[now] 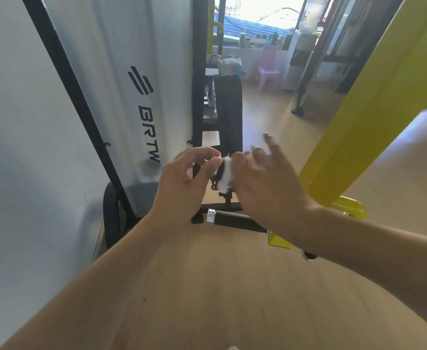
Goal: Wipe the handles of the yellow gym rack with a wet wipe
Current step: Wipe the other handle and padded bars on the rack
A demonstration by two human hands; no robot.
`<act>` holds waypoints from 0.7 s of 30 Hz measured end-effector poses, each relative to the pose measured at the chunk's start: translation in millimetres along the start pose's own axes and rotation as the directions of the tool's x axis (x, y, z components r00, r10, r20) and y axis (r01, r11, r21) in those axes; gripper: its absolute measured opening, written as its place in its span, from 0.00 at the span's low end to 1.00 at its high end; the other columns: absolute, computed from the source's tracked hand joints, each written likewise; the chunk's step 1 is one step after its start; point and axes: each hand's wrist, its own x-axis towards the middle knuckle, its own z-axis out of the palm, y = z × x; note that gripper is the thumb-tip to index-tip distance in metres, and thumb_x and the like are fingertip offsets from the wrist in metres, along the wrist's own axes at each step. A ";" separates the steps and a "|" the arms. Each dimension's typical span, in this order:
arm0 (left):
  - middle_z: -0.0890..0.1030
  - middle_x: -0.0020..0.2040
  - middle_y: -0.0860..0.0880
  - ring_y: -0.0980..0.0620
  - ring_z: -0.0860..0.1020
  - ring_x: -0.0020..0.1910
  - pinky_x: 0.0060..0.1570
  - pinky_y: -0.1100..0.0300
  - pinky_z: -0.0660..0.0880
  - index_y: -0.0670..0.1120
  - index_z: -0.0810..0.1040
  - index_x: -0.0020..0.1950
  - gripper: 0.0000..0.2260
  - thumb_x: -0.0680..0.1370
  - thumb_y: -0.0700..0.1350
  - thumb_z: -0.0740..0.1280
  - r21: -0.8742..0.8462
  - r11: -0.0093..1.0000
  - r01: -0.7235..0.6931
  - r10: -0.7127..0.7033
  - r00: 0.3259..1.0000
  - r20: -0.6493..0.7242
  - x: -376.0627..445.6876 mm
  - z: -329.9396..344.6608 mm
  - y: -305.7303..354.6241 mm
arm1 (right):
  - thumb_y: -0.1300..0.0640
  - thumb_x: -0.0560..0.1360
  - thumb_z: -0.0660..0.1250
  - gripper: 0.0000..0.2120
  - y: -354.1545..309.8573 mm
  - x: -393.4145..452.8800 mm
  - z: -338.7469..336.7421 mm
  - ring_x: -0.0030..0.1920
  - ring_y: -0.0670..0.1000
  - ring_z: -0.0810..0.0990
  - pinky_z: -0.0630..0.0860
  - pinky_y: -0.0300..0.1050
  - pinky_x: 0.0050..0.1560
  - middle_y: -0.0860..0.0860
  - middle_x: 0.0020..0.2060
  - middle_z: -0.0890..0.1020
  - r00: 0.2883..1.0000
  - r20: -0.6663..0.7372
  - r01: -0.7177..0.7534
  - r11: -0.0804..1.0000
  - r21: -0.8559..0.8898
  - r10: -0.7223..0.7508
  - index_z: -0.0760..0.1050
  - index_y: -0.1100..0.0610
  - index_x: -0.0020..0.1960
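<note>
A small white wet wipe [225, 176] is held between both hands in the middle of the view. My left hand [184, 183] pinches its upper left corner with thumb and forefinger. My right hand [265, 183] grips its right side, with the index finger sticking up. Below the hands a black handle [237, 219] with a chrome end cap lies across, joined to the yellow gym rack [369, 107], whose thick yellow beam slants up to the right. The hands are above the handle and do not touch it.
A white panel [121, 79] with a black frame and lettering stands at the left. A black weight-stack frame [207, 107] rises behind the hands. A pink plastic chair [269, 66] and a water dispenser [298, 54] stand far back on the wooden floor [232, 286].
</note>
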 end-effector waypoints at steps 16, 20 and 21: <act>0.81 0.48 0.65 0.62 0.79 0.54 0.59 0.68 0.71 0.63 0.79 0.51 0.04 0.80 0.52 0.67 0.021 0.999 0.046 -0.047 0.999 0.027 5.2 -2.1 3.9 | 0.60 0.77 0.46 0.17 14.3 -22.1 0.2 0.55 0.62 0.78 0.50 0.65 0.75 0.60 0.50 0.80 0.989 0.112 -0.085 0.994 -0.076 0.093 0.69 0.63 0.60; 0.83 0.50 0.62 0.63 0.78 0.54 0.57 0.71 0.70 0.60 0.80 0.53 0.04 0.80 0.53 0.67 0.032 0.998 0.047 -0.048 0.998 0.031 3.9 2.3 1.6 | 0.60 0.77 0.41 0.22 16.8 -28.7 -6.8 0.53 0.62 0.79 0.48 0.68 0.75 0.60 0.47 0.80 0.990 0.119 -0.062 0.986 -0.154 0.081 0.71 0.63 0.57; 0.84 0.50 0.60 0.63 0.79 0.54 0.57 0.72 0.70 0.57 0.82 0.53 0.05 0.80 0.52 0.67 0.005 0.999 0.049 -0.049 0.998 0.029 3.0 3.2 2.4 | 0.61 0.75 0.38 0.26 7.3 -17.9 -5.4 0.49 0.62 0.80 0.51 0.68 0.74 0.59 0.44 0.80 0.997 0.050 -0.051 0.995 -0.091 0.056 0.74 0.63 0.55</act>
